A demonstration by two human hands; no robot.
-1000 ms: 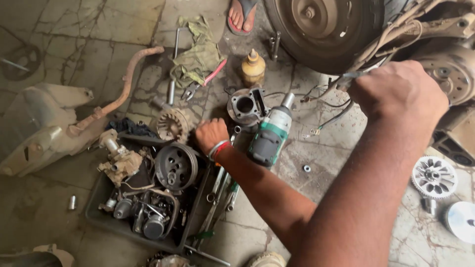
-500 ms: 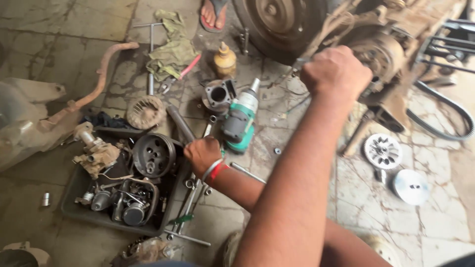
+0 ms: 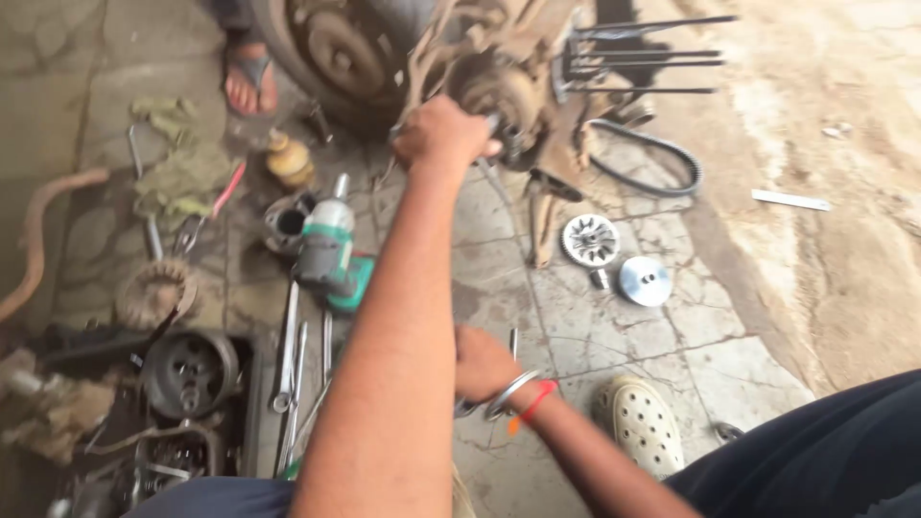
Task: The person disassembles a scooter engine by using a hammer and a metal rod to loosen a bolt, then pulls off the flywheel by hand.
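While right hand (image 3: 444, 134) grips engine (image 3: 499, 96) — left hand (image 3: 483, 364) low.

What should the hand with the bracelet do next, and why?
Probably lift the thin silver metal spanner up toward the rusty round engine hub. The right hand grips it low over the cracked tiled floor, while the left hand is clenched at that hub.

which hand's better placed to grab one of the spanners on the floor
Probably the right. The right hand is low by the floor, close to the spanners. The left hand is up at the engine, closed in a fist.
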